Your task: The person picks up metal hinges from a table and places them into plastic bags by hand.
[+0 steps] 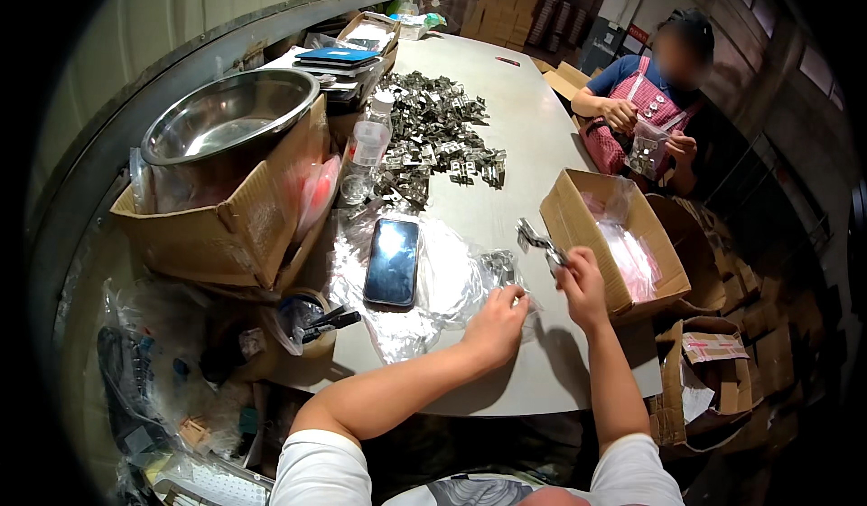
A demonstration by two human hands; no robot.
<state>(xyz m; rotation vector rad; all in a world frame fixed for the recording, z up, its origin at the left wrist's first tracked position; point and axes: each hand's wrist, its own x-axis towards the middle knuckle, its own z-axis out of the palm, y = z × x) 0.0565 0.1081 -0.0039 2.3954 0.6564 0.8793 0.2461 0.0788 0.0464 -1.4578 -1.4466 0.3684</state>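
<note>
My right hand (pixel 582 282) is raised over the table by the open carton, its fingers closed on metal hinges (pixel 540 242). Lower and to the left, my left hand (pixel 497 327) pinches the edge of a clear plastic bag (pixel 517 296). Shiny metal pieces (pixel 499 264) show through the bag just beyond the fingertips. Left of that hand, a dark phone (pixel 392 262) lies on a spread of clear plastic bags (pixel 449 280). Farther back, a big heap of metal hinges (pixel 433 126) covers part of the table.
An open carton (pixel 571 226) of plastic bags stands at right. A steel basin (pixel 230 117) sits on a carton (pixel 203 235) at left, near a clear bottle (pixel 368 140). A tape roll (pixel 312 334) holds black-handled tools. Across the table, a co-worker (pixel 655 108) holds a filled bag.
</note>
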